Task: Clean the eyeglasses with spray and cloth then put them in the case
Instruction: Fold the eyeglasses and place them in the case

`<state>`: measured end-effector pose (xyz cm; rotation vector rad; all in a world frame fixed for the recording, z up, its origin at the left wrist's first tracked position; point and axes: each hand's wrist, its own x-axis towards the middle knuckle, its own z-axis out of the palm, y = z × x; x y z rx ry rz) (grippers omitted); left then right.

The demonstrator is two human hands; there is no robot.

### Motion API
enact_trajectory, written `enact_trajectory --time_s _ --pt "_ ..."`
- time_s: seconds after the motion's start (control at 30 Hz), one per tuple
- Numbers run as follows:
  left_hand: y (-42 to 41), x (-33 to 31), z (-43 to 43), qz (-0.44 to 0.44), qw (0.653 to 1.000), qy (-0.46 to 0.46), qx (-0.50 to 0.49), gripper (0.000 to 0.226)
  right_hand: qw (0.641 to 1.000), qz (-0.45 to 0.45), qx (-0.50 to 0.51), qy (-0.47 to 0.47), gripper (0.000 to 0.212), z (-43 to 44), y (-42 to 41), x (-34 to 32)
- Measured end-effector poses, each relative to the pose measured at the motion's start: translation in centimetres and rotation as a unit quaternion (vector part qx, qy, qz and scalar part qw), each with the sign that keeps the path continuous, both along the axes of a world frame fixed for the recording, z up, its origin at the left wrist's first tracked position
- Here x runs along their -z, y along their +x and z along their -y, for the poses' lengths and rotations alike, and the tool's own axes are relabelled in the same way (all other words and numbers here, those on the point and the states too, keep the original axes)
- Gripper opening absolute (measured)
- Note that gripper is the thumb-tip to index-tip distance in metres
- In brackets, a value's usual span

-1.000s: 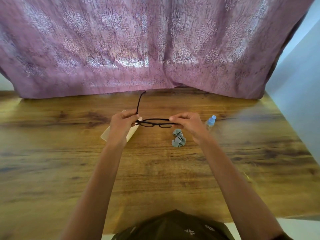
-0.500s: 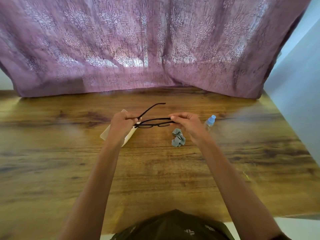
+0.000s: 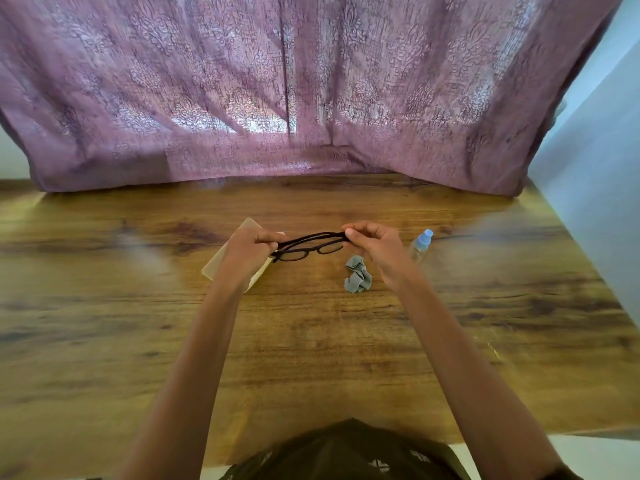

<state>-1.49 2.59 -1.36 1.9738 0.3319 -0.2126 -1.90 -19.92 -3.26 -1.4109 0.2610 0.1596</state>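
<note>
Left to right. Case (image 3: 221, 259): beige and flat on the table (image 3: 311, 341), at 9 o'clock of the eyeglasses. It is partly hidden under the left wrist, and we cannot tell if it is open.

Left grip (image 3: 249, 251): fingers curled, pinching the left end of the eyeglasses (image 3: 308, 247) at the hinge. It hangs right over the case, which we judge puts the glasses close to the drop-in spot.

Eyeglasses: black frame, held off the table between both grips, lenses tipped toward the camera. The temples look folded along the frame, so we read this as the fold-up step just before casing. The two-end hold keeps fingers off the lenses.

Cloth (image 3: 356, 278): grey and crumpled, loose on the table at 5 o'clock of the glasses, with nothing touching it. We judge the wiping to be likely done.

Right grip (image 3: 374, 244): thumb and fingertips closed on the right end of the frame, pinching it and steadying the fold.

Spray bottle (image 3: 420, 245): small and clear with a blue cap, lying at 3 o'clock of the glasses just past the right grip. It is untouched, out of the way but within reach.

Purple curtain (image 3: 311, 98): hangs at 12 o'clock along the far table edge.

Next move, as we judge it: free the case from under the wrist and slide the folded glasses in. The risk is a temple springing open or a lens getting smudged on the way.
</note>
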Motion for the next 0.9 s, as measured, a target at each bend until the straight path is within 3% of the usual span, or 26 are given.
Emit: enact_trajectory --time_s 0.23,0.47,0.57,0.73,0.9 --pt "0.0 0.0 -1.0 -0.031 0.999 -0.026 0.03 0.035 0.985 0.047 -0.075 -0.145 0.02 0.7 -0.5 -0.5" --pt "-0.3 0.3 -0.9 -0.052 0.995 -0.086 0.023 0.03 0.988 0.065 -0.1 -0.101 0.025 1.0 -0.7 -1.1" --pt "-0.7 0.8 -1.4 -0.04 0.995 -0.096 0.012 0.014 0.993 0.053 -0.071 -0.073 0.024 0.6 -0.7 -0.8" --pt "-1.2 2.4 -3.4 0.026 0.995 0.03 -0.093 0.023 0.997 0.031 -0.027 -0.063 0.018 0.5 -0.3 0.1" --pt "-1.3 4.3 -5.2 0.061 0.955 0.242 -0.158 0.048 0.999 0.027 -0.001 -0.041 0.011 0.1 -0.1 0.7"
